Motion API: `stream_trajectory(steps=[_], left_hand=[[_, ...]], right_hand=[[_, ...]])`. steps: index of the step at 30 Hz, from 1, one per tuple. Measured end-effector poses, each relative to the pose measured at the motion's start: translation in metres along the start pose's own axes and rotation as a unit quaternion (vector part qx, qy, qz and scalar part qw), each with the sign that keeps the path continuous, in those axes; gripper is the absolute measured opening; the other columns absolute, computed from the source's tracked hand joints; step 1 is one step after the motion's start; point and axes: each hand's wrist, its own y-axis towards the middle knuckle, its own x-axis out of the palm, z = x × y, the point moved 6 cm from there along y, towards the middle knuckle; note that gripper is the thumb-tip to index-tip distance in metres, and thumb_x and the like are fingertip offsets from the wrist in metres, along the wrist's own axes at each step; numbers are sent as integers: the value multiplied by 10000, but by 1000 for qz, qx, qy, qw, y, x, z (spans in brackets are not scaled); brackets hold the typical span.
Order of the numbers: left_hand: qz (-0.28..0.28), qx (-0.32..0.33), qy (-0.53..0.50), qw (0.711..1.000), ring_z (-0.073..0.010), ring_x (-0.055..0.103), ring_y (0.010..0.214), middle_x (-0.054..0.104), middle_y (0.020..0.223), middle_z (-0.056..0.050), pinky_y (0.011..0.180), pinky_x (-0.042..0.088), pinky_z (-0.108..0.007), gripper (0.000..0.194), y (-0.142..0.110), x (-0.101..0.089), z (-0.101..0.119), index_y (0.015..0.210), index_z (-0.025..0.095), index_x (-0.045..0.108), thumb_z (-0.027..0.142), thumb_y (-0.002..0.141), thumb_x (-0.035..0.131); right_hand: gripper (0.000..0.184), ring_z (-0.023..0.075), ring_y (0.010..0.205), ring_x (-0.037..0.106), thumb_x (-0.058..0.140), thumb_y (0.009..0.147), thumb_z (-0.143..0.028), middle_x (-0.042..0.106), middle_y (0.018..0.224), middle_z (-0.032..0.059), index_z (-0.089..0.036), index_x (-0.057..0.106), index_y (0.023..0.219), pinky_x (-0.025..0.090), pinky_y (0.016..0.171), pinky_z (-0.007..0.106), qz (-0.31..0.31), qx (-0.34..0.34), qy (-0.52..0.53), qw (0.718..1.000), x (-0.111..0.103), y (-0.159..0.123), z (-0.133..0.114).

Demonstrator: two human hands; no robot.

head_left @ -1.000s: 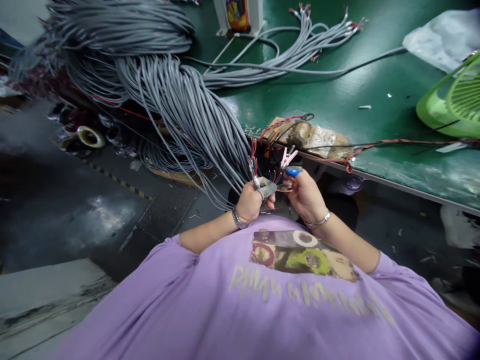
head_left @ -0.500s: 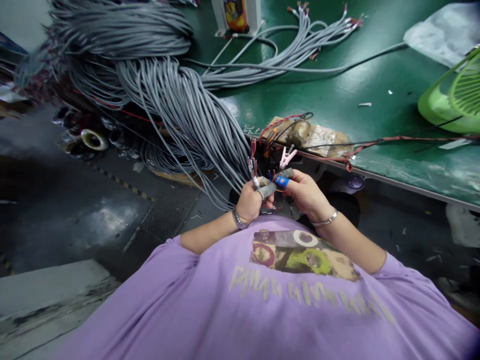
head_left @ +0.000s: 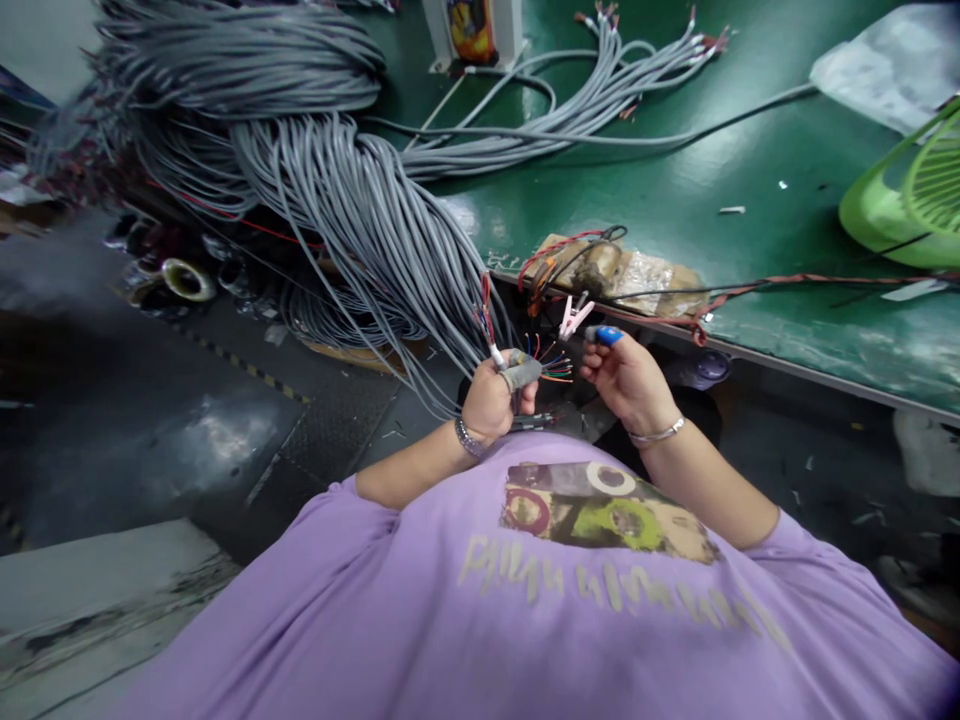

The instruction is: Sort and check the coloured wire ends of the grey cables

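The person's left hand [head_left: 491,400] is closed in front of the lilac shirt [head_left: 450,590], its thumb, covered in a grey wrap [head_left: 523,374], pressing the fanned wires [head_left: 556,369] against the fingers. Their thin ends, orange, green, blue and dark, spread out toward the right hand [head_left: 630,385]. A second cluster of red and dark wires [head_left: 486,315] rises from a white collar [head_left: 497,356] beside the same hand.

The right hand hangs just apart from the fanned wires, its fingers curled and the thumb, wearing a blue cover [head_left: 608,336], near the forefinger. At this blur and size, one cannot tell whether those two tips pinch anything.

A pink clip [head_left: 576,318] stands between the hands, slightly beyond them, at the edge of the green bench [head_left: 757,220]. Behind it lies a brown taped bundle [head_left: 600,265]. To the left, a thick mass of grey cables [head_left: 360,200] drapes over the bench edge and down beside the left hand. More grey cables [head_left: 525,150] stretch across the benchtop, with a green fan [head_left: 889,220] at far right.
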Motion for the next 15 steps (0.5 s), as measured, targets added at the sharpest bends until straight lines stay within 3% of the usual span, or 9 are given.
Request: stream_trajectory(steps=[4,8,11,15], left_hand=[[-68,-44,8,997,-60,430,330,532,461,63,343,335,-187,413,4,9,6,673,187,509,426,601,838],[-118,-68,-6,991,-76,414,305,514,430,52,316,319,-195,401,13,19,11,657,179,523,422,581,833],[-151,-95,-28,984,-78,386,290,483,398,52,302,293,-192,384,20,23,13,648,174,530,381,550,840],[-189,-150,-50,969,-87,382,278,456,391,55,313,289,-191,275,26,26,12,668,169,542,278,610,788]], right_hand=[[477,97,565,531,774,739,-649,659,739,15,-195,647,809,446,503,221,-69,39,-45,996,11,16,0],[540,92,556,514,731,752,-720,653,718,6,-188,665,813,433,517,224,-152,-10,-61,986,30,27,-1],[568,80,531,476,747,717,-739,619,662,-11,-180,674,782,403,501,216,-146,-43,-40,988,34,31,2],[581,82,529,491,704,742,-765,609,647,-13,-185,672,776,406,499,223,-135,-24,1,991,41,29,8]])
